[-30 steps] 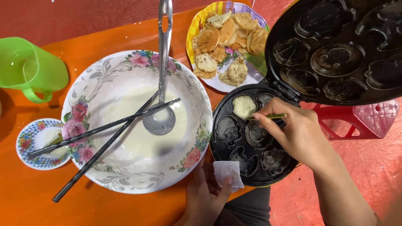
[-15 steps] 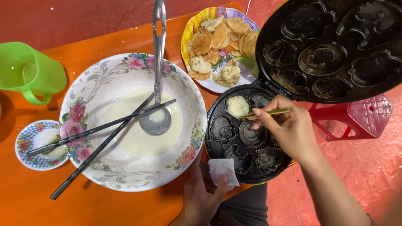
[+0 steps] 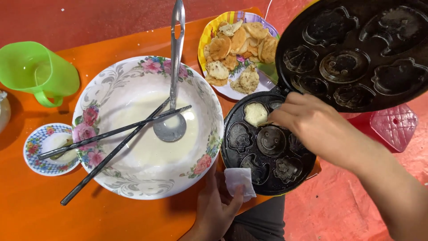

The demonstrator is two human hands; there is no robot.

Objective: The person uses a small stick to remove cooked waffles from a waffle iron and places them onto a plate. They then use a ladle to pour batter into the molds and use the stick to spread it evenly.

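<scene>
Beside the batter bowl (image 3: 133, 187), one mould pan (image 3: 236, 156) cavity holds batter.

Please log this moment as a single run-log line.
left hand: holds white tissue at mould pan edge | right hand: over the pan's one filled mould | ladle, chopsticks: in batter bowl

A green jug (image 3: 38, 71) stands at the far left of the orange desk (image 3: 53, 214), a small patterned saucer (image 3: 38, 156) near it; a plate of cooked cakes (image 3: 238, 53) lies behind, a red stool (image 3: 394, 125) beyond
</scene>
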